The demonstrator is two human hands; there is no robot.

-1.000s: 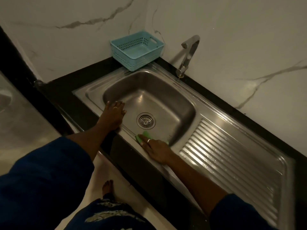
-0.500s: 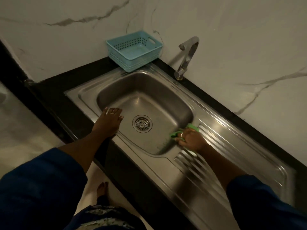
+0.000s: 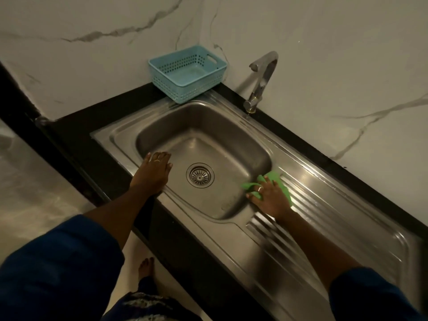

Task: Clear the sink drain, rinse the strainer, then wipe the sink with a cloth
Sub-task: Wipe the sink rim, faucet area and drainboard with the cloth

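A steel sink [image 3: 231,126] is set into a black counter. The round strainer [image 3: 200,175] sits in the drain at the middle of the basin floor. My right hand [image 3: 269,198] presses a green cloth [image 3: 273,177] flat on the basin's right rim, where the ribbed drainboard begins. Part of the cloth is hidden under the palm. My left hand [image 3: 154,171] rests flat on the basin's front left rim, fingers spread and holding nothing.
A light blue plastic basket [image 3: 187,74] stands at the sink's back left corner against the marble wall. A metal tap [image 3: 260,82] rises behind the basin. The ribbed drainboard [image 3: 324,228] runs off to the right. My bare foot [image 3: 146,267] shows on the floor below the counter.
My right hand slid the green cloth from the basin's front rim near the drain over to the right rim by the drainboard. The left hand kept its place.
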